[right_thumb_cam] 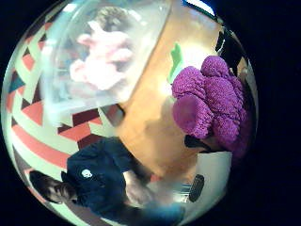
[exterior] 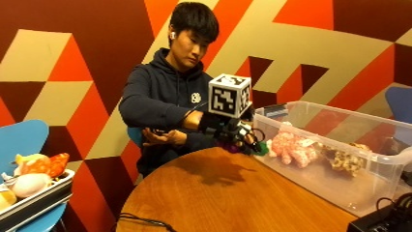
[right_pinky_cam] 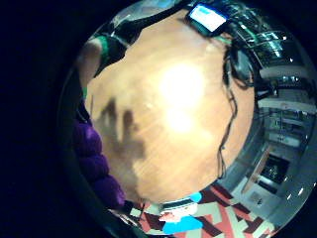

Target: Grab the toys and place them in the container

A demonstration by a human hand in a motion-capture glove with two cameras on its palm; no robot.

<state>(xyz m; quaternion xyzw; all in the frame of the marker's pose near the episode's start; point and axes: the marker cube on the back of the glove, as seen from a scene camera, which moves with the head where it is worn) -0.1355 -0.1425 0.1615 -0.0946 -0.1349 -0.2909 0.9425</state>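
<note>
We see the gloved right hand (exterior: 233,131) raised above the round wooden table (exterior: 244,198), carrying a purple knitted toy (right_thumb_cam: 211,96) with a green part (right_thumb_cam: 176,56). Thumb-side palm view: the toy bulges right against the palm, fingers curled round it, so we read this as a hold on the toy. Outside view shows only a sliver of purple and green under the hand, just beside the near end wall of the clear plastic container (exterior: 360,181).

Container sits on the table's far side. Inside: a pink plush toy (exterior: 291,146) and a spotted brown plush (exterior: 346,159), lying side by side on the floor of the box.

Step in hand, as we judge it: carry-over and drop. The hand is not yet over the opening; the rim stands between toy and box.

What we'd want for a clean finish:
- lift enough that the dangling green part clears the rim
- travel until the toy is well inside the walls
- let go over a bare patch of floor near the pink plush, not on the edge
- open the fingers fully; knit may snag on the glove

Bare left hand (exterior: 162,137) rests near the person's body, not involved
</note>
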